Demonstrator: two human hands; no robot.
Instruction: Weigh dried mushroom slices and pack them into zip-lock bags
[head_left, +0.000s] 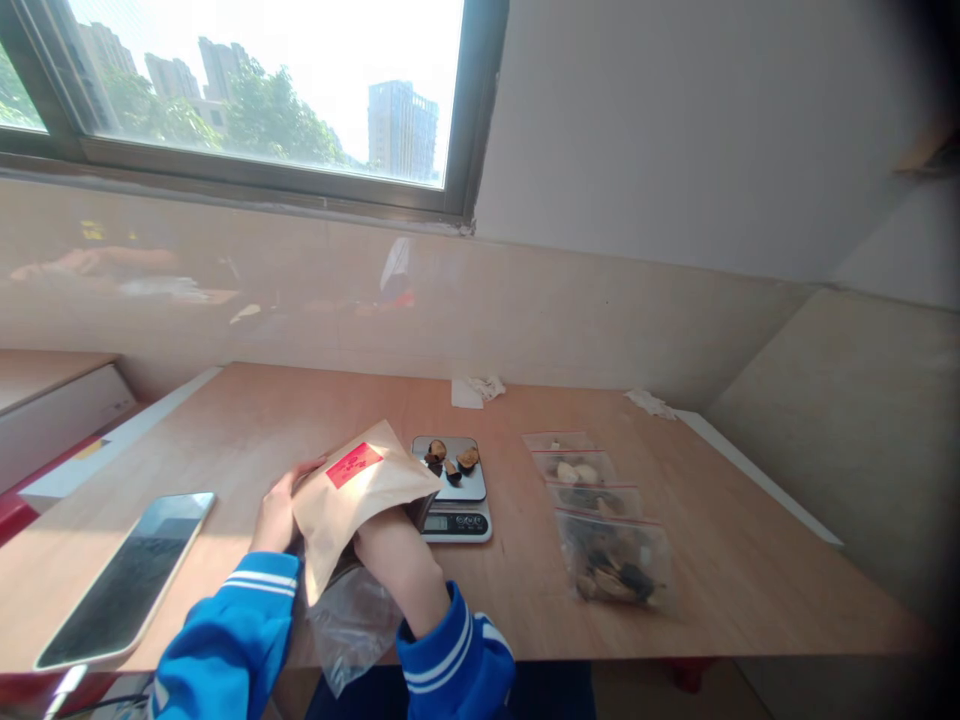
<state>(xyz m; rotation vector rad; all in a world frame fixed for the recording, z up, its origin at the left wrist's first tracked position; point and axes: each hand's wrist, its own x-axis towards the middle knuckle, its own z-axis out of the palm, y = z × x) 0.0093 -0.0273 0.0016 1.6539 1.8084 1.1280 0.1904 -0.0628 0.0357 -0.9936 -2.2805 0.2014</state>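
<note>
Head view: left hand grips left edge of kraft paper pouch with red label, pouch held just above near edge of desk, mouth toward scale. Right hand buried inside pouch, only forearm visible, so grip state: cannot tell. Digital scale just right of pouch, few dark dried pieces on platform. Clear plastic bag under pouch, hanging over desk edge. Row of four filled zip bags right of scale. Phone lies far left.
</note>
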